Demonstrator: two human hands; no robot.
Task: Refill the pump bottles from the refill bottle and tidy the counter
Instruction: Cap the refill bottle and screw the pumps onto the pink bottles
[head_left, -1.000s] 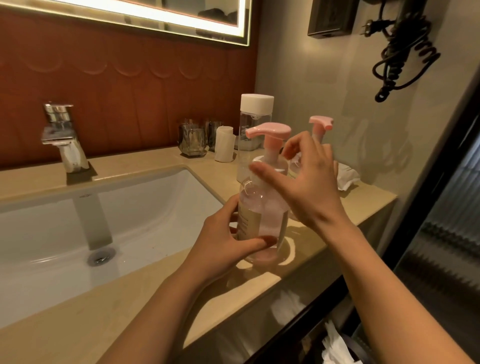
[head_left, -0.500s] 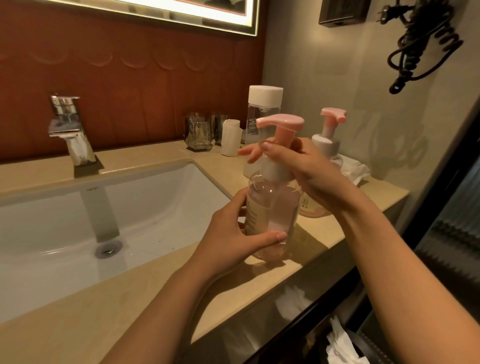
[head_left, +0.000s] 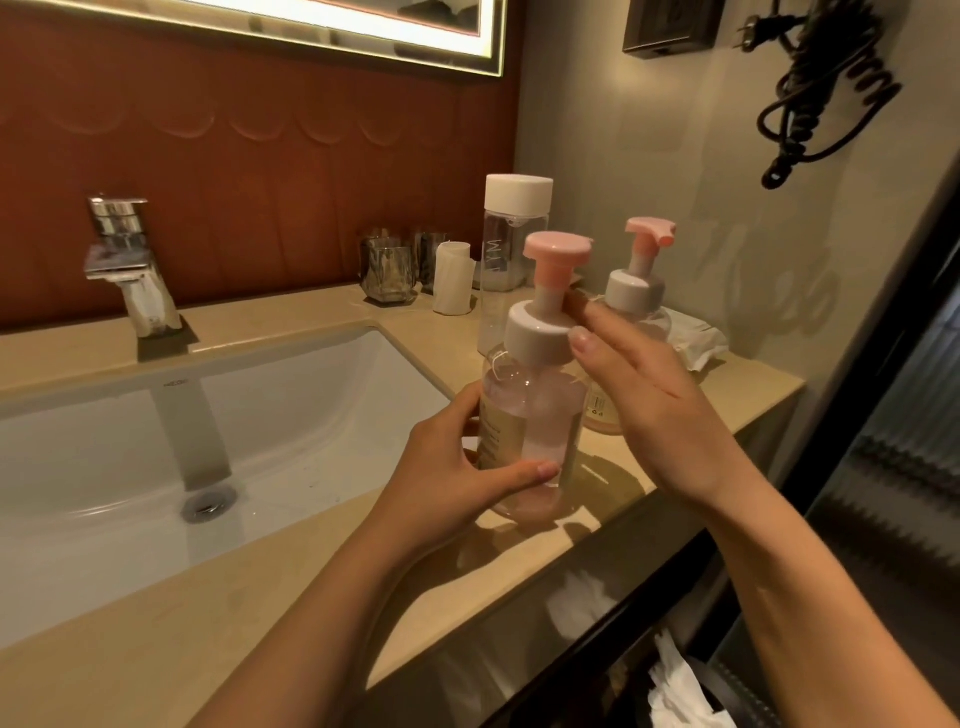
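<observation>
A clear pump bottle (head_left: 535, 415) with pinkish liquid, a white collar and a pink pump head stands on the beige counter (head_left: 291, 587) right of the sink. My left hand (head_left: 457, 478) grips its body from the left. My right hand (head_left: 644, 384) holds the white collar with its fingertips. A second pump bottle (head_left: 636, 301) with a pink head stands just behind. The tall clear refill bottle (head_left: 506, 244) with a white cap stands behind both, upright and capped.
A white sink basin (head_left: 156, 457) and chrome tap (head_left: 130, 265) lie to the left. Two glass tumblers (head_left: 389, 270) and a small white roll (head_left: 452, 278) sit by the back wall. A crumpled white tissue (head_left: 696, 338) lies near the right wall. A coiled black cord (head_left: 821, 88) hangs above.
My right hand came down onto the pump collar and turned it; the pink pump head now points away from me instead of to the left. My left hand kept its grip.
</observation>
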